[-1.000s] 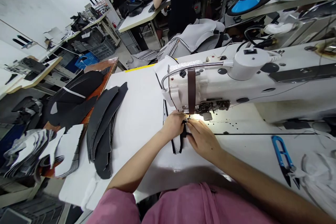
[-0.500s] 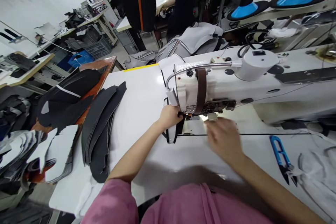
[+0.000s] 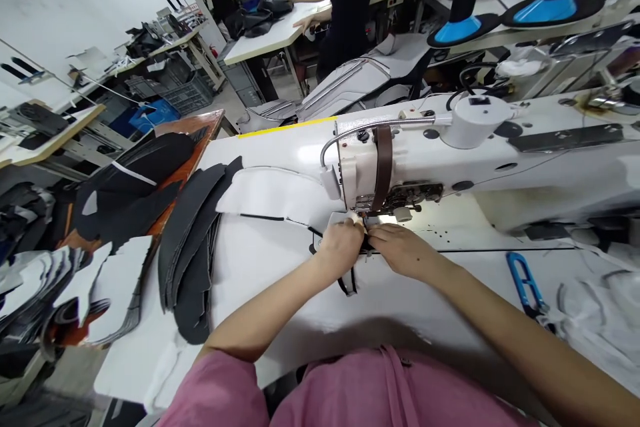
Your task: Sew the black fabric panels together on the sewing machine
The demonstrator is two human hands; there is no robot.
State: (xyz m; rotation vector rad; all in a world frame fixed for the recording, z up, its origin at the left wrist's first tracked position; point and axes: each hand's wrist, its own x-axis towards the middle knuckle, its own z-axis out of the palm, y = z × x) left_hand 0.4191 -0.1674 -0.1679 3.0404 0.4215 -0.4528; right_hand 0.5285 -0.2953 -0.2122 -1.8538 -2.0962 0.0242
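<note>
My left hand (image 3: 343, 243) is closed on a white fabric piece with black edging (image 3: 275, 192), just in front of the presser foot of the white sewing machine (image 3: 420, 150). This piece stretches left across the machine table, and a narrow strip of it hangs below my left hand. My right hand (image 3: 403, 250) is beside it, fingers together and bent onto the dark edge of the same piece by the needle area. Its fingertips are partly hidden there, and the needle itself cannot be made out.
Dark cut fabric panels (image 3: 193, 247) lie stacked at the left of the table. Blue thread snips (image 3: 524, 283) rest at the right near white scraps (image 3: 597, 320). Sewn grey pieces (image 3: 345, 83) are heaped behind the machine. A co-worker (image 3: 345, 7) stands at a table beyond.
My right hand has moved left from the machine's underside to meet my left hand. The white piece now lies spread to the left. One person in the background has left the view.
</note>
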